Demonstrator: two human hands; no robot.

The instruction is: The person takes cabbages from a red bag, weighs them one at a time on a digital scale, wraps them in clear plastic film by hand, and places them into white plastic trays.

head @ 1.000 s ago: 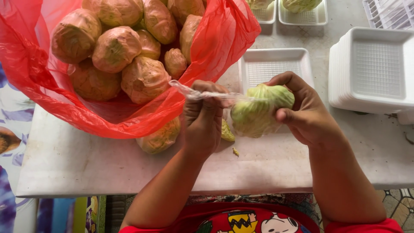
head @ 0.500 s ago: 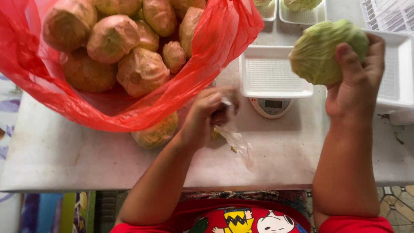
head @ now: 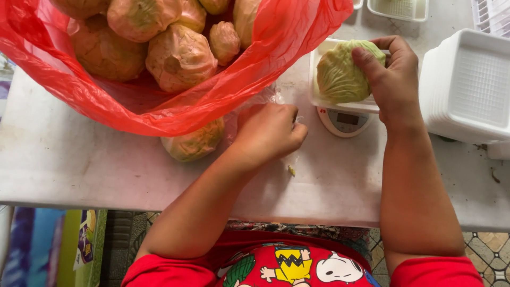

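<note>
My right hand (head: 392, 79) grips a pale green cabbage (head: 340, 75) and holds it down in a white foam tray (head: 319, 101) that sits on a small round scale (head: 342, 121). My left hand (head: 268, 130) rests on the white table near the edge of a big red plastic bag (head: 265, 64), fingers curled with a bit of clear plastic wrap (head: 271, 95) under and beside it. The bag holds several wrapped cabbages (head: 178, 56). One more cabbage (head: 194, 143) lies on the table just left of my left hand.
A stack of white foam trays (head: 467, 87) stands at the right. Another tray (head: 398, 8) lies at the far edge. A small cabbage scrap (head: 291, 170) lies on the table (head: 79, 170). The table's front edge runs below my arms.
My right hand brought the cabbage down from mid-air into the tray on the scale. My left hand pulled the clear wrap off and moved to the table beside the red bag.
</note>
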